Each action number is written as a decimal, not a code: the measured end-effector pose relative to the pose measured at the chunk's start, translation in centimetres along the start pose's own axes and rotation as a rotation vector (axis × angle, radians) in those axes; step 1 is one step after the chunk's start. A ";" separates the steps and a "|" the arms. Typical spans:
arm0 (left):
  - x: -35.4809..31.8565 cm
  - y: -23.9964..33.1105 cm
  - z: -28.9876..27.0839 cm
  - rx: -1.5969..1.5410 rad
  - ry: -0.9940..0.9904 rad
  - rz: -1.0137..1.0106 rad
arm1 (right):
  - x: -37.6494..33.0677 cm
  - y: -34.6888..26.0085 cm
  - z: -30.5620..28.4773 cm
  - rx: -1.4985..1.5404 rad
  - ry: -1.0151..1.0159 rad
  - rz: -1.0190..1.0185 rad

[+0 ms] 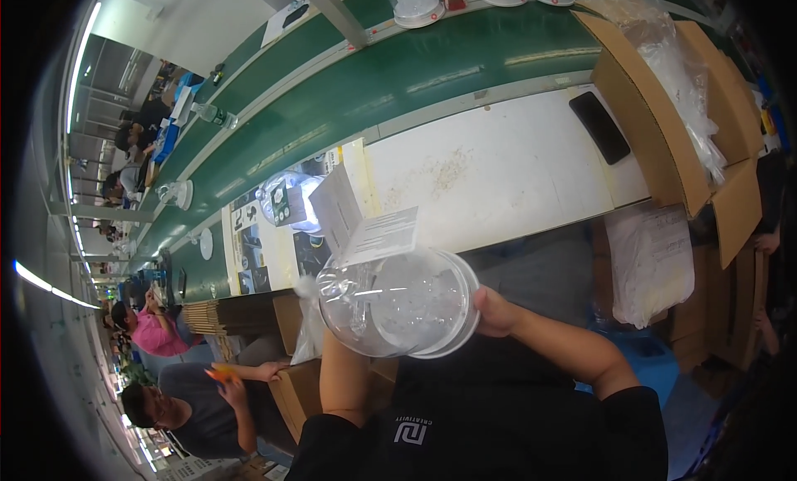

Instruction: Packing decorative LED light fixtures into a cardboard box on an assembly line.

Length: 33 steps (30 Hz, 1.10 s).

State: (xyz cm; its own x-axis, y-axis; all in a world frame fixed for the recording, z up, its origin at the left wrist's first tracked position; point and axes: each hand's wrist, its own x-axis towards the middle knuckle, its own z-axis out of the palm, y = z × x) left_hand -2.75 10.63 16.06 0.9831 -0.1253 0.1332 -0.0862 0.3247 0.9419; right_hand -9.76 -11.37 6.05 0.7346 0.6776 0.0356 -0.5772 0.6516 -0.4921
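Note:
A clear plastic dome [390,302] with a pale round base lies tilted on its side in front of my body. My right hand [496,311] is closed on the rim of its base, at the right end. My left forearm runs up behind the dome's left part; the left hand is hidden there and its fingers do not show. A folded printed leaflet [380,234] stands up just beyond the dome's upper edge. Whether it touches the dome or my left hand I cannot tell. Farther left, a second clear dome [290,200] with a dark green tag is brightly lit on the bench.
A white worktop [498,166] lies ahead, with a black phone [599,128] at its right. Beyond runs a green conveyor belt [432,83]. An open cardboard box [656,107] with plastic bags stands at right. A co-worker [199,406] with something orange is at lower left.

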 end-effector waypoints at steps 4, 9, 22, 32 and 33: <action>-1.1 1.7 -2.0 -0.017 0.014 0.019 | -0.1 0.3 -1.0 0.070 0.045 0.015; -0.7 6.9 4.4 0.665 0.031 0.032 | -0.7 1.0 -1.7 0.037 0.133 -0.028; 1.1 -0.2 -3.6 -0.182 0.117 -0.065 | -0.4 -5.1 7.3 -1.177 0.438 -0.366; -2.4 -5.1 -8.5 -0.500 0.104 -0.180 | 1.5 -5.5 13.4 -2.239 0.086 -0.787; -2.5 -5.2 -8.5 -0.503 0.129 -0.180 | 1.7 -5.2 13.3 -2.191 0.034 -0.862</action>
State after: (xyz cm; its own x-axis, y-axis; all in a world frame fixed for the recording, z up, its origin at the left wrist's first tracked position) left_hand -3.40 17.21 8.16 0.9897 -0.1148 -0.0854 0.1422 0.7210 0.6782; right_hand -10.27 -9.11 20.24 0.5251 0.5334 0.6631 0.8194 -0.5273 -0.2248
